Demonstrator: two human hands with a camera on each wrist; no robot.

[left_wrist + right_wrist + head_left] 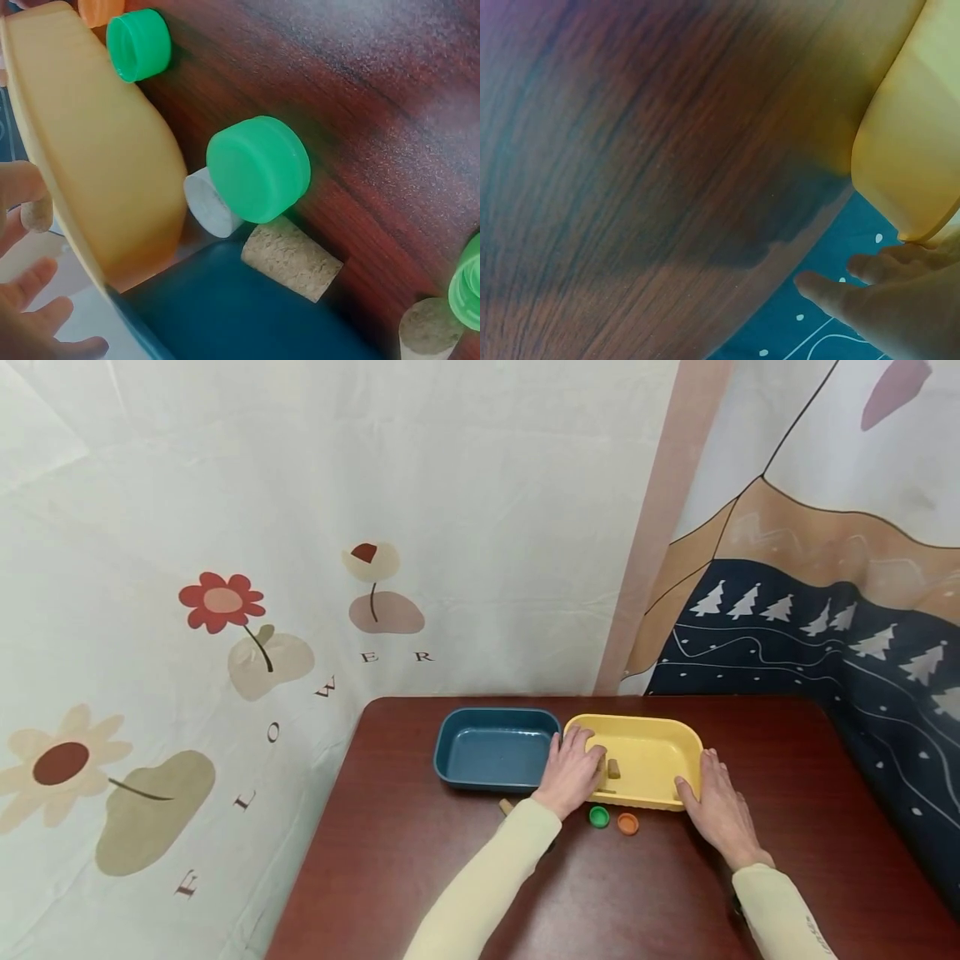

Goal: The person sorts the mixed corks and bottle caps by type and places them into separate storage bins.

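My left hand point(572, 770) reaches over the left end of a yellow tray point(663, 739). In the left wrist view its thumb and finger pinch a cork point(36, 215) above the tray's rim. Another cork point(613, 769) lies on the tray floor, just right of that hand. At the tray's right end, my right hand point(723, 806) grips the wall, thumb over the near rim and fingers along the outside. The right wrist view shows the fingers point(877, 292) at the yellow rim, partly cut off by the frame.
A dark blue tray point(495, 752) stands against the yellow one's left side. In front lie a green cap point(599, 817) and an orange cap point(628, 824). The left wrist view shows a larger green cap point(259, 171), a cork point(292, 259) and a white piece point(210, 202) by the trays.
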